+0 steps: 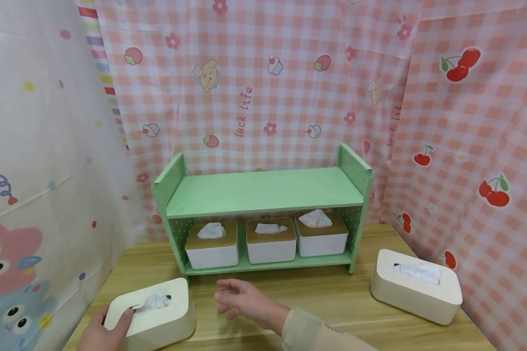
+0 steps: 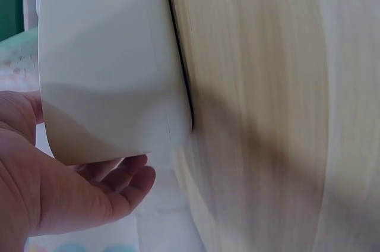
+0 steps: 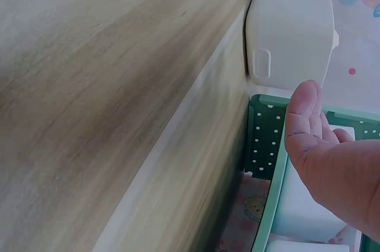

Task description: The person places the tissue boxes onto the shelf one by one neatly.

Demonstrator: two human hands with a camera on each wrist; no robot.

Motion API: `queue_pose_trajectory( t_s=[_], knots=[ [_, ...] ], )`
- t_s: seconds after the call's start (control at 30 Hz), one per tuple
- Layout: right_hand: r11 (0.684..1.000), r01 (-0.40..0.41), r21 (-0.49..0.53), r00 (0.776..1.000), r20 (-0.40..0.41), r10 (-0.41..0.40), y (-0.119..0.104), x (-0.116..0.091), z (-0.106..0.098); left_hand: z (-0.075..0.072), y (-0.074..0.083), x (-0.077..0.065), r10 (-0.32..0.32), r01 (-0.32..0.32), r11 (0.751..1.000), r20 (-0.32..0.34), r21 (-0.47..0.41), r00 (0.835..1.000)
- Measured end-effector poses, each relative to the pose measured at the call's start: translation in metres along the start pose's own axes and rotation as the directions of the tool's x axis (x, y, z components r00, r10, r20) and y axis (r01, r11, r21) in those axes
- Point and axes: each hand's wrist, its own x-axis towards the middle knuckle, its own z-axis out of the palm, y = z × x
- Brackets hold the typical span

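At the front left of the table lies a cream tissue box (image 1: pixel 158 317) with a white tissue poking from its oval slot. My left hand (image 1: pixel 107 331) grips its left end, thumb over the top beside the slot; in the left wrist view that hand (image 2: pixel 65 186) wraps the end of the box (image 2: pixel 113 73). My right hand (image 1: pixel 246 302) is held in the air to the right of this box, apart from it, in front of the green shelf (image 1: pixel 263 192). Its fingers are loosely bent and hold nothing. The right wrist view shows this hand (image 3: pixel 323 139) overlapping the shelf.
Three white tissue boxes with wooden-coloured lids, left (image 1: pixel 213 256), middle (image 1: pixel 271 251) and right (image 1: pixel 323 243), stand on the lower shelf. Another cream tissue box (image 1: pixel 414 292) lies on the table (image 1: pixel 333 302) at the right. Patterned curtains (image 1: pixel 254 107) hang behind and at both sides.
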Motion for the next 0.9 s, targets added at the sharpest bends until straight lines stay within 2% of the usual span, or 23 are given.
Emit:
queue_pose_trajectory(
  t_s=[0.2,0.3,0.37,0.47,0.57,0.7,0.77,0.8,0.9],
  knots=[
    [1.000,0.008,-0.012,1.000,0.000,-0.008,0.003,-0.003,-0.005,0.021,0.013,0.001,0.034,-0.033,0.997,0.014,-0.063,0.999],
    [1.000,0.013,-0.015,1.000,-0.005,-0.013,0.004,-0.006,-0.008,0.032,0.023,-0.003,0.030,-0.024,0.993,0.048,-0.113,0.998],
    [1.000,0.007,-0.021,1.000,-0.008,-0.007,0.004,-0.009,-0.012,0.040,0.031,-0.005,0.020,-0.002,0.984,0.097,-0.180,0.995],
    [1.000,-0.003,-0.028,1.000,-0.011,0.003,0.006,-0.015,-0.021,0.052,0.041,-0.009,0.019,0.038,0.948,0.175,-0.315,0.984],
    [0.999,-0.019,-0.043,1.000,-0.020,0.018,0.010,-0.022,-0.033,0.065,0.053,-0.015,0.026,0.077,0.895,0.224,-0.440,0.974],
    [0.998,-0.028,-0.059,0.999,-0.037,0.026,0.018,-0.032,-0.050,0.078,0.067,-0.024,0.066,0.061,0.863,0.231,-0.502,0.971],
    [0.998,-0.028,-0.061,0.999,-0.039,0.026,0.022,-0.038,-0.058,0.084,0.073,-0.028,0.095,0.055,0.851,0.255,-0.523,0.962],
    [0.998,-0.028,-0.064,0.999,-0.039,0.026,0.024,-0.041,-0.062,0.086,0.075,-0.029,0.101,0.053,0.858,0.269,-0.512,0.958],
    [0.998,-0.032,-0.062,0.999,-0.035,0.030,0.026,-0.050,-0.075,0.091,0.082,-0.033,0.164,0.039,0.856,0.344,-0.515,0.925]
  ],
)
